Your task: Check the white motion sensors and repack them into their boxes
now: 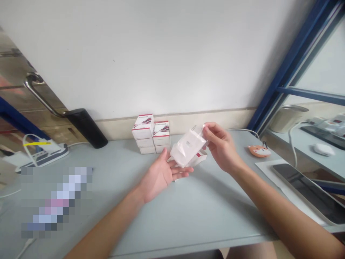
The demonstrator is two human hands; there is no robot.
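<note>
My right hand (219, 145) pinches the upper right corner of a white block in a clear plastic bag (188, 146). The bag hangs tilted over the desk, its lower end close to my left hand (161, 174). That hand is palm up with its fingers stretched out; whether they touch the bag I cannot tell. Partly hidden behind the bag, a white and red box (201, 157) lies on the desk. Left of it, several small white boxes with red edges (143, 126) are stacked against the wall.
A black cylinder (86, 127) and a power strip (43, 158) stand at the left, near a blurred-out rectangle (58, 201). On the right are an orange and white item (259, 151) and a dark phone-like slab (309, 190) on white paper. Blue frame bars (285, 68) rise at the right.
</note>
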